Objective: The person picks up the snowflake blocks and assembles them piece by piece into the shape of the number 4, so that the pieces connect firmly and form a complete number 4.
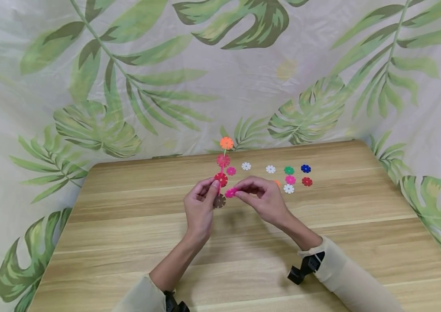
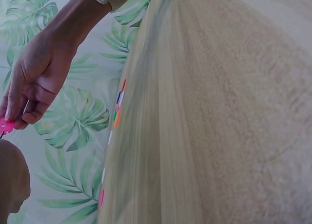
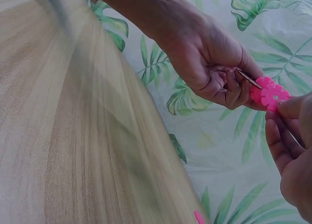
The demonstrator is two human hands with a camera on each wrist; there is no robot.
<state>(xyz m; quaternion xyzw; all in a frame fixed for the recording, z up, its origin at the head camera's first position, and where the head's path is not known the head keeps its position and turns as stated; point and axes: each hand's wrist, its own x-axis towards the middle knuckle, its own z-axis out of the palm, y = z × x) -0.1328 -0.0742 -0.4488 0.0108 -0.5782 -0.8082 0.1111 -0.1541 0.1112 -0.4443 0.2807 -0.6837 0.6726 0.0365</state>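
My left hand (image 1: 199,210) grips a chain of slotted plastic snowflake discs between thumb and fingers. The chain runs upward from a brown disc (image 1: 220,202) past a red disc (image 1: 222,179) and a reddish-pink one (image 1: 223,160) to an orange disc (image 1: 226,143). A thin green disc (image 1: 225,152) shows edge-on below the orange one. Between thumb and fingertips, my right hand (image 1: 267,201) pinches a bright pink disc (image 1: 229,193) right beside the brown one. In the right wrist view, this pink disc (image 3: 277,94) overlaps another pink disc and the brown edge; the chain's upper part is hidden.
Loose discs lie on the wooden table (image 1: 134,234): pink (image 1: 231,171), white (image 1: 246,166), and a group at right with green (image 1: 289,170), blue (image 1: 306,168) and red (image 1: 307,181). An orange disc (image 1: 277,183) is partly behind my right hand. Leaf-patterned cloth (image 1: 240,86) hangs behind.
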